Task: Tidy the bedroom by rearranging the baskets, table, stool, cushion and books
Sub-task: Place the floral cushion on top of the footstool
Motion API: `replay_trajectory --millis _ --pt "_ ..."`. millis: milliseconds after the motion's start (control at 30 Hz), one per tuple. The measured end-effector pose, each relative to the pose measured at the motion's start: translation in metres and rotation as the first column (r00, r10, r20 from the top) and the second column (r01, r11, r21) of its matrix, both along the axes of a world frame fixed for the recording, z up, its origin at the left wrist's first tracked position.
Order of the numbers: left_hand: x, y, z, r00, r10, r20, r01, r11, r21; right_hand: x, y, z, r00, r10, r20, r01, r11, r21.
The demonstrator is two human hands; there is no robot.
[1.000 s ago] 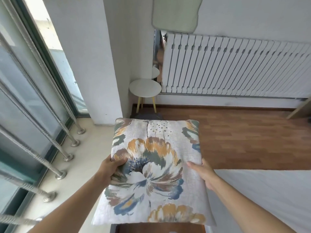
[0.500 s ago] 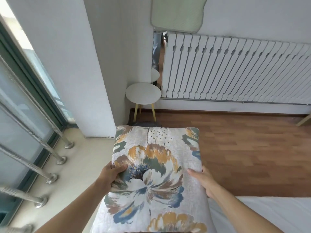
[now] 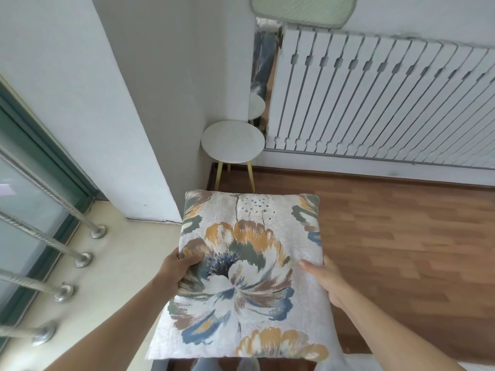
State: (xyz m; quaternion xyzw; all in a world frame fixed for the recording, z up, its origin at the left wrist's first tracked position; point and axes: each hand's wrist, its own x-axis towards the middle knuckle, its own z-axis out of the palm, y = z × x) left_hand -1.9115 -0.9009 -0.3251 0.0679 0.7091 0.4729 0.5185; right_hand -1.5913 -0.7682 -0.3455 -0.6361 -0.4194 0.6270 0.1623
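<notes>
Fingers (image 3: 191, 261) of your left hand (image 3: 174, 274) are curled round the left edge of the cushion (image 3: 249, 277), the thumb pressed into the printed face and the others hidden underneath. Your right hand (image 3: 325, 279) grips the opposite edge the same way, thumb on top and the rest out of sight below the fabric. You are holding the cushion in the air, face up and roughly level, on the near side of the small round white stool (image 3: 232, 141). Its far edge covers the feet of the stool's yellow legs.

Expect the cushion to be light and soft. The cover dimples under your left thumb, so the filling gives easily. The weave looks coarse and should not slide in your grip, and nothing about the cushion seems breakable. Your present hold, at the middle of two opposite edges, suits it, since that keeps the slab flat. Held by one corner it would likely sag and swing.

If the stool is where the cushion goes, note that its seat looks smaller than the cushion. Centre the cushion there, or an overhanging side may drag it off.
</notes>
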Motion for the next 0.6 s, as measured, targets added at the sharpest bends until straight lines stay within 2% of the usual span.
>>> replay_trajectory --millis 467,533,600 --pt "-0.077 0.102 -0.071 0.994 -0.038 0.103 0.048 0.995 -0.092 -0.067 0.090 -0.059 0.999 -0.006 0.046 0.013 0.989 -0.146" --pt "-0.091 0.117 -0.085 0.994 -0.043 0.098 0.053 0.993 -0.106 -0.077 0.107 -0.077 0.997 -0.010 0.073 0.021 0.990 -0.141" --pt "-0.107 0.135 -0.106 0.996 -0.046 0.078 0.055 0.991 -0.120 -0.081 0.127 -0.122 0.997 -0.001 0.073 0.012 0.989 -0.146"
